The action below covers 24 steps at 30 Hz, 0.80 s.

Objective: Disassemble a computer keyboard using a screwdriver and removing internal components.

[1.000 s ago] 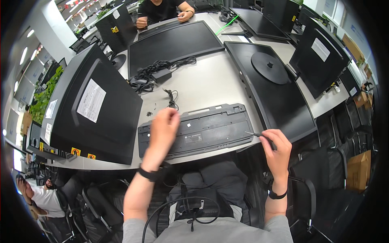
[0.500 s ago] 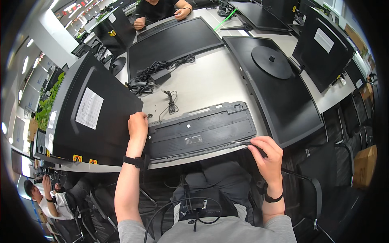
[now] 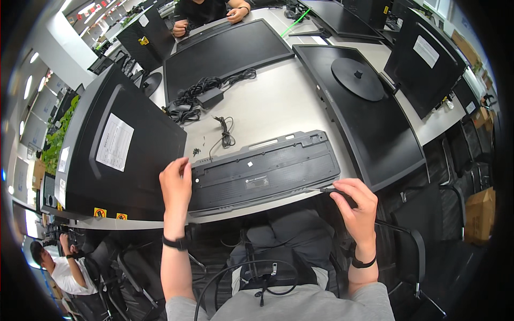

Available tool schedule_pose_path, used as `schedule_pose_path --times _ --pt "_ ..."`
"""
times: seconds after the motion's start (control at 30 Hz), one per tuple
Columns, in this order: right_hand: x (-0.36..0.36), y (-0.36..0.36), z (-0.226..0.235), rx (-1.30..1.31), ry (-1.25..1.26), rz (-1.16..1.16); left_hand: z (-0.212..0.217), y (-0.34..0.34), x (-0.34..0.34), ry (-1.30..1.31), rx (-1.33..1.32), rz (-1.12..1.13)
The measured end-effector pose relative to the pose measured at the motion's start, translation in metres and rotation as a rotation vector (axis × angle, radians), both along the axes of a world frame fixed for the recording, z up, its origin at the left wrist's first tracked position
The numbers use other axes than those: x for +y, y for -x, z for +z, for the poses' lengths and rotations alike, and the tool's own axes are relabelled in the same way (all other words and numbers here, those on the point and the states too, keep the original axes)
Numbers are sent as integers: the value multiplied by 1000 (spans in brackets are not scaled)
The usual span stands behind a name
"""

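A black keyboard (image 3: 265,171) lies upside down on the grey desk (image 3: 278,109) in front of me, its underside up. My left hand (image 3: 175,184) grips the keyboard's left end. My right hand (image 3: 356,200) holds a thin screwdriver (image 3: 321,189) whose tip points at the keyboard's lower right edge. The keyboard's thin cable (image 3: 225,131) coils on the desk behind it, and a few small dark screws (image 3: 197,151) lie near its far left corner.
Black monitors lie face down around the keyboard: one at the left (image 3: 115,150), one at the right with a round stand base (image 3: 358,101), one behind (image 3: 227,51). A bundle of black cables (image 3: 198,96) lies behind. Another person's hands (image 3: 235,10) rest at the far edge. Another person (image 3: 59,267) sits lower left.
My left hand has slid from the keyboard's middle to its left end and grips it. My right hand with the screwdriver has moved in to the keyboard's lower right edge.
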State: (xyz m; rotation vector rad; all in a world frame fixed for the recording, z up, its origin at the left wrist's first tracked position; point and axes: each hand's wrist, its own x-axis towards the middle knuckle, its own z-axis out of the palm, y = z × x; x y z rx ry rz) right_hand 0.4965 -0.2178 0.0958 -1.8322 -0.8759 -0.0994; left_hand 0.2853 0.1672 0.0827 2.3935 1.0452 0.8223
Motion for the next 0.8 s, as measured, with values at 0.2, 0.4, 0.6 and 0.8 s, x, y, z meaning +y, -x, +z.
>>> schedule_pose_path --times 0.2,0.4,0.6,0.8 --pt "46 -4 39 -3 38 95 -14 48 -59 -113 -158 10" --pt "140 -67 48 -163 334 129 -67 68 -65 -149 -291 76" --pt "236 -140 10 -95 518 135 -83 70 -62 -94 -280 95" --pt "260 -160 -21 -62 658 111 -76 70 -60 9 -211 98"
